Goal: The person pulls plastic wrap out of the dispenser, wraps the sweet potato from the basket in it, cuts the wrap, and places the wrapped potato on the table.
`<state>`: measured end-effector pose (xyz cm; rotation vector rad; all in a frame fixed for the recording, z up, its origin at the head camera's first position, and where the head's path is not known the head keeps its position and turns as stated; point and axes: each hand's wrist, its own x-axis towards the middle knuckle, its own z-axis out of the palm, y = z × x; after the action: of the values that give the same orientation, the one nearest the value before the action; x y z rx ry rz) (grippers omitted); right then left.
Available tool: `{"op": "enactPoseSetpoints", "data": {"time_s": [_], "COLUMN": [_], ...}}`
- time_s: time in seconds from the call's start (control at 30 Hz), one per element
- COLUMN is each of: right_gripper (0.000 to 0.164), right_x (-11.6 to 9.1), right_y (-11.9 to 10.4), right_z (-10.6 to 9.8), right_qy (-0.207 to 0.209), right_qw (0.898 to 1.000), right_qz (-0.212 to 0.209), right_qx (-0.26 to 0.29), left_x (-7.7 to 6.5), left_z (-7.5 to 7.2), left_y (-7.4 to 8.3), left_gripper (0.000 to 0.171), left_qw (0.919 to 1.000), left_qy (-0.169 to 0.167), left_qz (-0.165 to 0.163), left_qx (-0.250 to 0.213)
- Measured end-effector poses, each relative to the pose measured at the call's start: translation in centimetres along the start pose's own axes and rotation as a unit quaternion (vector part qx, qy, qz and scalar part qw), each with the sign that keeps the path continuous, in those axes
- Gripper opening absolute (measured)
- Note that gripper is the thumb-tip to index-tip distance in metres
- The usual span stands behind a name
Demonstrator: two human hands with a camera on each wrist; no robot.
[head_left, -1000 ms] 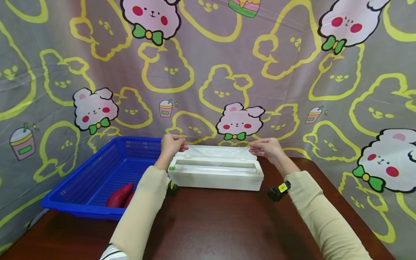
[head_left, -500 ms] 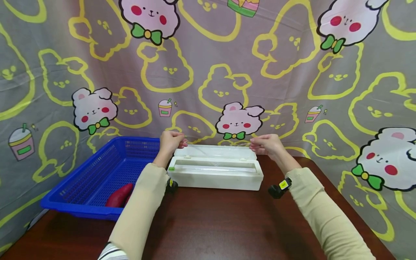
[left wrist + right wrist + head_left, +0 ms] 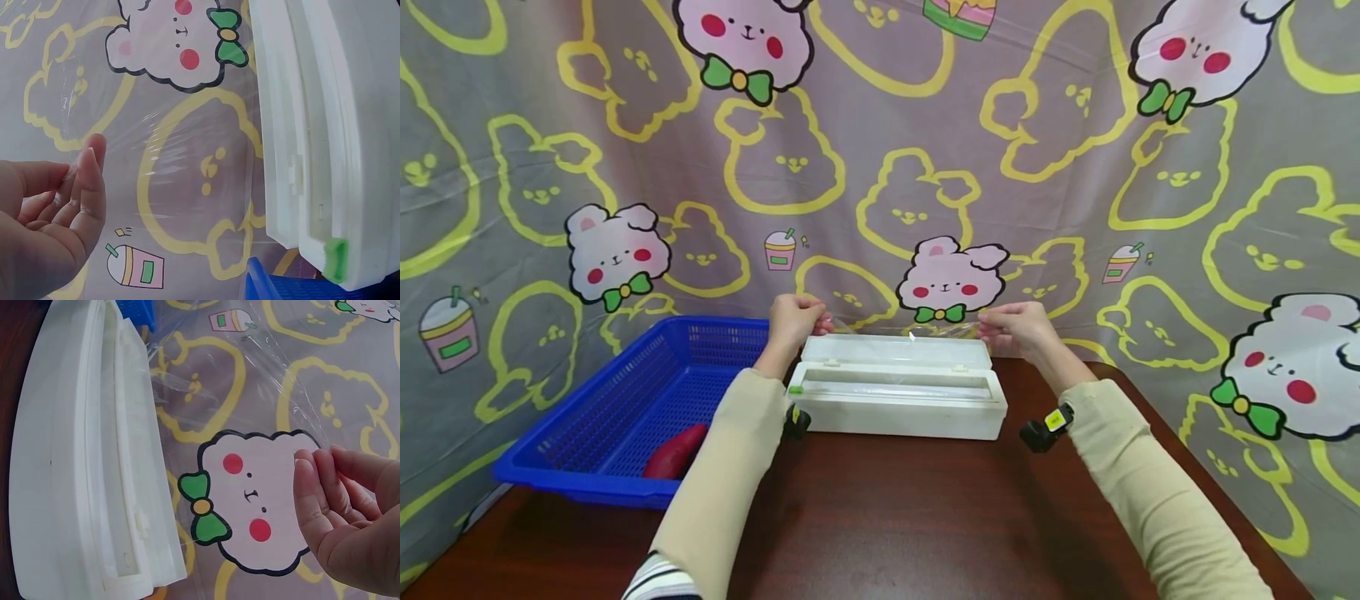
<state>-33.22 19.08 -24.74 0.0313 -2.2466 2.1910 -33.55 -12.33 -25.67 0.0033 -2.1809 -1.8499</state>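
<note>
"Where's the clear film (image 3: 913, 336)?"

"I have it raised near the table's far edge, stretched between both hands and running down toward the white box (image 3: 895, 418)."

"How's the grip?"

"My left hand (image 3: 795, 321) pinches one side of it between thumb and fingertips. My right hand (image 3: 1021, 325) pinches the other side the same way, so neither has more than a sliver of gap."

"What's in the box?"

"A pale roll (image 3: 898, 390), lying lengthwise in the slot. The lid (image 3: 895, 351) is tipped back toward the far edge of the table (image 3: 880, 517), and a green piece (image 3: 796, 389) sits at the box's left end."

"And the basket?"

"The blue basket (image 3: 587, 490) stands left of the box, beside the table's left edge. I see a red root (image 3: 674, 454) in it, by the near wall; my left sleeve (image 3: 718, 475) hides part of the basket."
</note>
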Motion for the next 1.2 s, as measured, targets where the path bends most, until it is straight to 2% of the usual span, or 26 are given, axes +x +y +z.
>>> {"op": "enactPoseSetpoints", "data": {"time_s": [0.13, 0.33, 0.57, 0.77, 0.9, 1.2], "right_gripper": [0.005, 0.003, 0.005, 0.021, 0.025, 0.016], "right_x": [0.0, -0.2, -0.2, -0.3, -0.4, -0.6], "right_y": [-0.3, -0.7, -1.1, -1.3, -1.4, -1.9], "right_z": [0.0, 0.0, -0.4, -0.7, -0.9, -1.1], "right_qy": [0.008, 0.007, -0.001, -0.008, -0.017, -0.01], "right_qw": [1.0, 1.0, 0.999, 0.999, 0.998, 0.998], "right_qz": [-0.006, -0.022, -0.037, -0.043, -0.048, -0.05], "right_qx": [-0.013, -0.02, 0.01, 0.018, 0.043, 0.033], "left_x": [0.1, 0.1, 0.1, 0.0, -0.1, -0.3], "left_z": [0.0, 0.0, 0.0, 0.0, 0.0, -0.5], "left_y": [0.3, 0.8, 1.1, 1.4, 1.6, 2.1], "left_gripper": [0.022, 0.022, 0.023, 0.022, 0.022, 0.023], "left_qw": [0.9999, 1.0, 0.9999, 0.9999, 0.9998, 0.9996], "left_qy": [0.001, 0.006, 0.004, 0.002, -0.005, -0.016], "left_qz": [0.0, 0.004, 0.011, 0.014, 0.017, 0.021], "left_qx": [0.015, 0.001, -0.005, -0.001, -0.004, -0.011]}}
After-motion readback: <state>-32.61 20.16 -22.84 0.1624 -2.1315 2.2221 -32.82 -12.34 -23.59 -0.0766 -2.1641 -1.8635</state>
